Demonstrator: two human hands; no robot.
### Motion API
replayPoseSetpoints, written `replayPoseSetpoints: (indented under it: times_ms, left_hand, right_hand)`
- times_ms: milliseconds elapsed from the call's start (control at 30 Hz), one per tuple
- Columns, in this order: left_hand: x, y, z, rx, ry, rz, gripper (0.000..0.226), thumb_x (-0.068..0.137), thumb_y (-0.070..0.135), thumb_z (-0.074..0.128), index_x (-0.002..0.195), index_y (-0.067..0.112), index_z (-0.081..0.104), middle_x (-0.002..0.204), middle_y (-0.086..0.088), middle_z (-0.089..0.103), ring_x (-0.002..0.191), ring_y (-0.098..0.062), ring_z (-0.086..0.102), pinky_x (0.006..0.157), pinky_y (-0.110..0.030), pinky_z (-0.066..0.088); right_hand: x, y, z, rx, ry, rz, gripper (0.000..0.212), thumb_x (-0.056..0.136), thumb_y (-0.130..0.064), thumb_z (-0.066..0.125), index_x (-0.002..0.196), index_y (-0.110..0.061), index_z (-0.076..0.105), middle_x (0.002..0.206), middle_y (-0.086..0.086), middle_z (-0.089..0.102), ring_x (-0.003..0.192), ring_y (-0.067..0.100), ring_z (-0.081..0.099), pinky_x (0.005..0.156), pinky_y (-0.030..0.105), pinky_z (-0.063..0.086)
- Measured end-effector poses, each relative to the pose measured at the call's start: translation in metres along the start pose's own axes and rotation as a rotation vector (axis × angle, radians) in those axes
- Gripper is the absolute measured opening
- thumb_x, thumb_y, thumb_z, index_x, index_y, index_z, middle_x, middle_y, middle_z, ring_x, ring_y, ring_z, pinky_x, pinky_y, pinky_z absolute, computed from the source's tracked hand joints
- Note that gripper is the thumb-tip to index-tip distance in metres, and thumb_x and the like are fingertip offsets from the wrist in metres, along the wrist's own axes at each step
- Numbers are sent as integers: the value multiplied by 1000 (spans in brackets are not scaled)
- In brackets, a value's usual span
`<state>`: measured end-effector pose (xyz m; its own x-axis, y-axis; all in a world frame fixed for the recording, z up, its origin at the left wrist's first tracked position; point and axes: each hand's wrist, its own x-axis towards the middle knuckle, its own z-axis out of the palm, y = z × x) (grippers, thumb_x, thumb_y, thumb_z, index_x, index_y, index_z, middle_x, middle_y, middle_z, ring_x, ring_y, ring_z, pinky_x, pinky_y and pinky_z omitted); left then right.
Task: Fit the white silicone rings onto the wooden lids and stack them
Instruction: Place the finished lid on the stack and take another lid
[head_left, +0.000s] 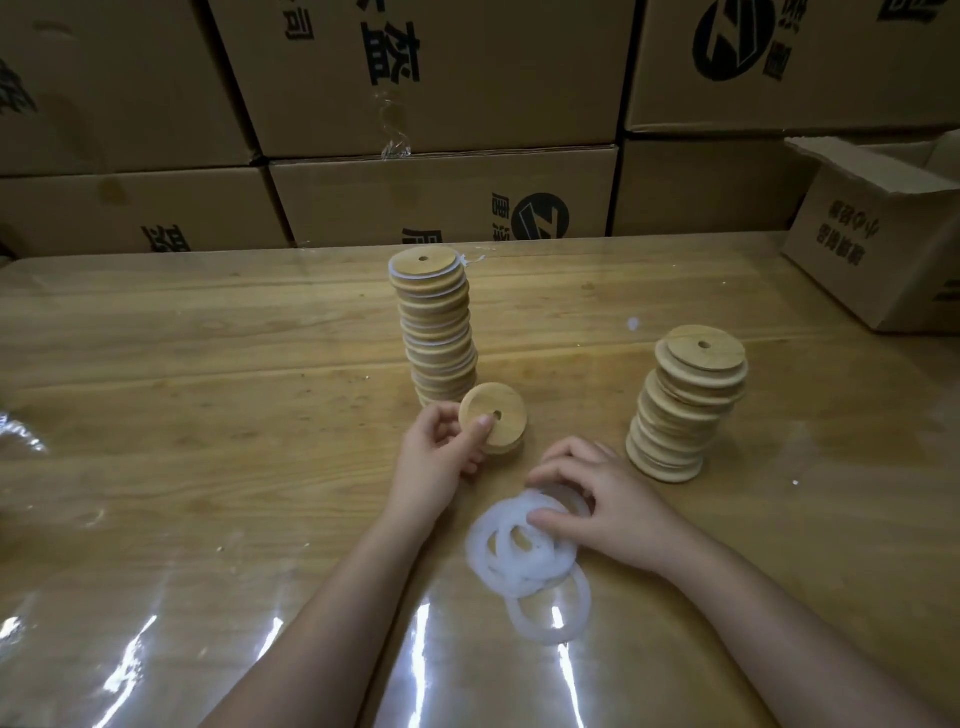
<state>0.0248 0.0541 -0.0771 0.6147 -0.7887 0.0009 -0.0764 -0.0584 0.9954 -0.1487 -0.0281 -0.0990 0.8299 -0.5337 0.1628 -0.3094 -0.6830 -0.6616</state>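
Observation:
My left hand (439, 452) grips one round wooden lid (498, 423) with a small hole, tilted up just in front of the tall stack. My right hand (597, 499) rests on a loose pile of white silicone rings (511, 566), thumb and fingertips pinching at the top ring. A tall stack of lids with white rings showing between them (439, 332) stands at the table's middle. A shorter stack of bare wooden lids (685, 410) stands to the right of my right hand.
The wooden table (208, 415) is covered with glossy clear film. Stacked cardboard boxes (441, 197) form a wall along its far edge. An open cardboard box (878, 244) sits on the far right corner.

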Motion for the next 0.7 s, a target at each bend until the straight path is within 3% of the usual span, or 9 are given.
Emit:
replayPoseSetpoints:
  times_ms: [100, 333, 567, 700]
  left_hand:
    - [-2, -1, 0, 18, -39, 62, 21, 85, 14, 67, 101, 3, 59, 71, -4, 59, 54, -2, 54, 49, -16, 45]
    - [-1, -3, 2, -5, -80, 59, 20, 84, 13, 68, 100, 4, 61, 66, -1, 57, 51, -3, 52, 42, -14, 40]
    - [2, -8, 3, -19, -95, 102, 14, 82, 14, 70, 94, 12, 62, 70, -1, 59, 58, -11, 53, 46, -18, 43]
    - [1, -9, 3, -19, -123, 150, 18, 83, 12, 69, 93, 25, 62, 79, 7, 65, 65, -16, 64, 52, -26, 50]
  right_hand:
    - [-1, -3, -2, -88, -38, -32, 38, 73, -60, 60, 104, -38, 62, 107, -28, 44, 108, -3, 38, 95, 25, 36]
    - [0, -1, 0, -8, 14, -33, 10, 79, -39, 69, 88, -40, 66, 104, -26, 50, 107, -1, 42, 94, 27, 37]
    - [0, -2, 0, 155, 98, -7, 18, 81, -18, 69, 77, -34, 61, 95, -18, 56, 94, 5, 54, 74, 14, 39]
    - [-1, -4, -1, 199, 221, 25, 20, 81, -11, 69, 77, -30, 62, 84, -11, 59, 79, 8, 56, 66, 17, 42]
